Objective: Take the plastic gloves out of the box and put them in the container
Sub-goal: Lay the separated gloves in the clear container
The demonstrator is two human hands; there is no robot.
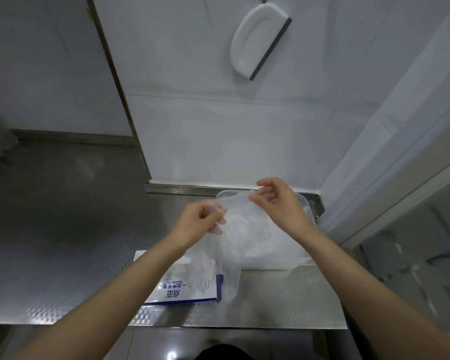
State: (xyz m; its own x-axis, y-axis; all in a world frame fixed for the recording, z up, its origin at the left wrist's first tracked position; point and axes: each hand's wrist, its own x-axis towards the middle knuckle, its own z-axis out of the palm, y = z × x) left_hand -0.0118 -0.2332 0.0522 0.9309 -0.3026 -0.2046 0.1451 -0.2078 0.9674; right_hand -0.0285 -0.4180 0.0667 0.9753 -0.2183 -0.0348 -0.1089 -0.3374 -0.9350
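The box (187, 288) is laid on the counter (283, 297) at lower centre; the container (305, 201) is set behind it, to the right.

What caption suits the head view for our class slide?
Left hand and right hand pinch a clear plastic glove near the container; box on steel counter.

Both arms in shot, and both bare: the left forearm (130, 279) uncovered from the lower-left edge of the frame to the wrist, the right forearm (348, 263) likewise from the lower right. Bare too the left hand (198, 219) and the right hand (278, 201), fingers (265, 182) slim. Bottom centre, a patch of black clothing (220, 354), too little showing to name it.
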